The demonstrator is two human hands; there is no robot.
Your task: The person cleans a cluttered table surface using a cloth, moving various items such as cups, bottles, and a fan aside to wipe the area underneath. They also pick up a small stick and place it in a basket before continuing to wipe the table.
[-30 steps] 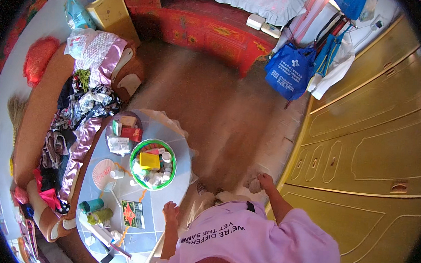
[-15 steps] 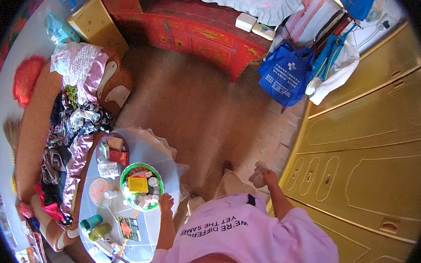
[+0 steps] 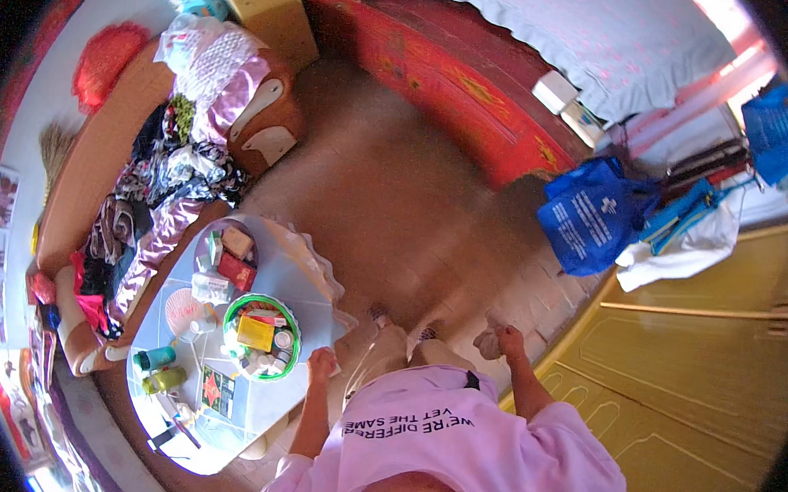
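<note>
In my right hand (image 3: 511,342) is a crumpled greyish cloth (image 3: 488,342), its fingers closed round it, low in front of me on the right. My left hand (image 3: 321,362) hangs beside the right edge of a table (image 3: 296,399) with a pale, lace-edged cover. Its fingers look loosely bent, with nothing seen in them. Just left of that hand, a round green-rimmed basket (image 3: 298,331) on the table holds a yellow box (image 3: 255,332), white bottles and other small packs.
A brown sofa (image 3: 78,192) piled with clothes (image 3: 185,163) runs along the left. Ahead stands a red painted cabinet (image 3: 424,74). Blue bags (image 3: 593,214) hang at the upper right, above yellow wardrobe doors (image 3: 677,376). The table also bears a teal bottle (image 3: 155,358) and a red fan (image 3: 183,311).
The view has turned left, so the cabinet and blue bags sit farther right and my feet show more. The cloth stays in my right hand; my left hand is still beside the table.
</note>
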